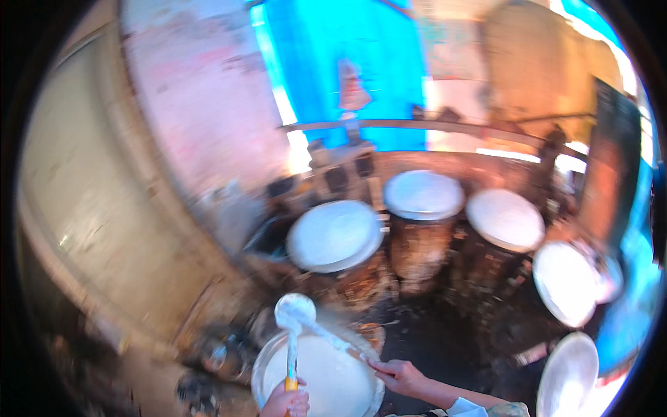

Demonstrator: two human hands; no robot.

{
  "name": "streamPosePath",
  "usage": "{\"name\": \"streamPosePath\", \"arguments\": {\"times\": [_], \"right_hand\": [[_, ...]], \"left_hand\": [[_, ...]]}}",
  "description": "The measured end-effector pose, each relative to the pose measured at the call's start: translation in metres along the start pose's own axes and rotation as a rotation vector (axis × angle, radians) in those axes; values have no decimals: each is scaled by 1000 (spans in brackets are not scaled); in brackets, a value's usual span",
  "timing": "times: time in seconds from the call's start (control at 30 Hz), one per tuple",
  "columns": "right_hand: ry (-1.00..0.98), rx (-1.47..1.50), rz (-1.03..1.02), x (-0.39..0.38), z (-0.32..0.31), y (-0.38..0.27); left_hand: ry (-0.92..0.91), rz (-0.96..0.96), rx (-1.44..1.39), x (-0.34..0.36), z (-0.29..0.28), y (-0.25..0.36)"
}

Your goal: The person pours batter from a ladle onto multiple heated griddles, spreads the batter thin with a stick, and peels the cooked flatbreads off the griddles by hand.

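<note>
My left hand is closed round the yellow handle of a ladle, whose round bowl is coated white. In my right hand I grip a long, thin white-smeared tool with a brownish handle; whether it is a spatula or a spoon I cannot tell. Its far end meets the ladle near the bowl. Below both tools stands a wide round pot filled with white batter-like liquid. The ladle bowl is above the pot's far rim.
Beyond the pot, several rusty drum-like stoves form an arc, topped by round white-covered plates. A pale round pan leans at lower right. A beige panel stands left; a blue sheet hangs behind.
</note>
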State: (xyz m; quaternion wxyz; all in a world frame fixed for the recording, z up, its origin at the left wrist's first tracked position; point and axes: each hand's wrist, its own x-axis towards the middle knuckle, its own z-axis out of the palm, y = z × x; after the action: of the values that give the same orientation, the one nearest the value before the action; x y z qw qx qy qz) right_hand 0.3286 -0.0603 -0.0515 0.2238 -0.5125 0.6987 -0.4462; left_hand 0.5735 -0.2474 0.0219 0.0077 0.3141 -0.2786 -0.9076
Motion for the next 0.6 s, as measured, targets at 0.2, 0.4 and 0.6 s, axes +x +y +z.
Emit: {"name": "streamPosePath", "arguments": {"times": [0.2,0.4,0.6], "right_hand": [[576,-85,121,-111,-54,39],[1118,-419,358,-251,-79,15],[1815,-267,677,-359,-54,-24]], "left_hand": [[-85,-255,415,87,110,-13],[-540,-426,802,125,272,-81],[-1152,-761,921,150,385,-237]]}}
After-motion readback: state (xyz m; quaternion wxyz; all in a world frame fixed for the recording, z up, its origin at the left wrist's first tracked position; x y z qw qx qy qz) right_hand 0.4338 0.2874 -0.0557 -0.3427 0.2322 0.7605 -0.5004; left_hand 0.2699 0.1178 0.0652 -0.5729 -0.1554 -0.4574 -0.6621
